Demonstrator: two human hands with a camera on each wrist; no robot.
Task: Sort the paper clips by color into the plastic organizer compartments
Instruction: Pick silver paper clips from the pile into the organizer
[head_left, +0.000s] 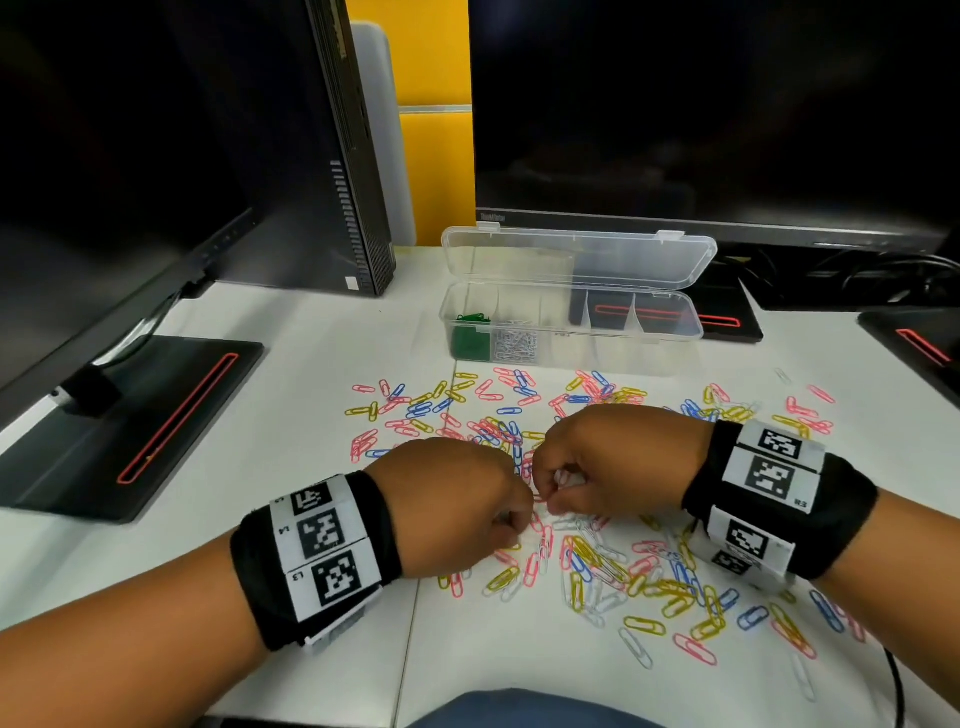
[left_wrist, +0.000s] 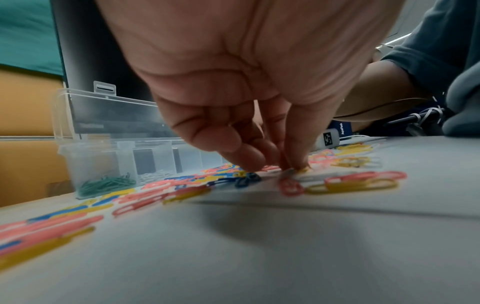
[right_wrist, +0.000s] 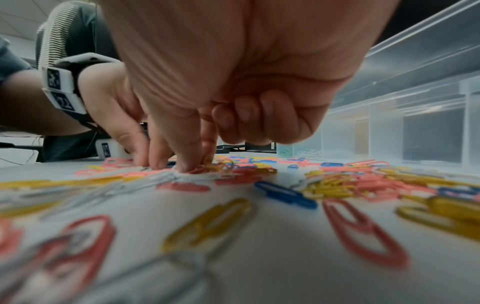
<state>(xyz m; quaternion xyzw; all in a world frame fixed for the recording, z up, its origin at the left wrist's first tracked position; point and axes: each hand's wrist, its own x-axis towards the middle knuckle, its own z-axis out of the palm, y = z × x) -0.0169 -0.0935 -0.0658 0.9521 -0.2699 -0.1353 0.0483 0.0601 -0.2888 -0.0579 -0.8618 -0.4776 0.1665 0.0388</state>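
Observation:
Pink, yellow, blue and white paper clips (head_left: 597, 561) lie scattered over the white table. At the back stands the clear organizer (head_left: 649, 338), lid open, with green clips (head_left: 470, 340) in its leftmost compartment and white clips (head_left: 514, 343) in the one beside it. Both hands meet over the middle of the pile. My left hand (head_left: 519, 512) has its fingertips (left_wrist: 298, 162) pressed together on the table, seemingly pinching a white clip. My right hand (head_left: 550, 493) holds white clips in its curled fingers while its thumb and forefinger (right_wrist: 187, 164) press down on white clips.
Two dark monitors stand behind; their black bases (head_left: 135, 415) lie at the left and behind the organizer. A computer tower (head_left: 358, 208) stands left of the organizer. Black cables (head_left: 857, 275) run at the back right. The table's front edge is close to my body.

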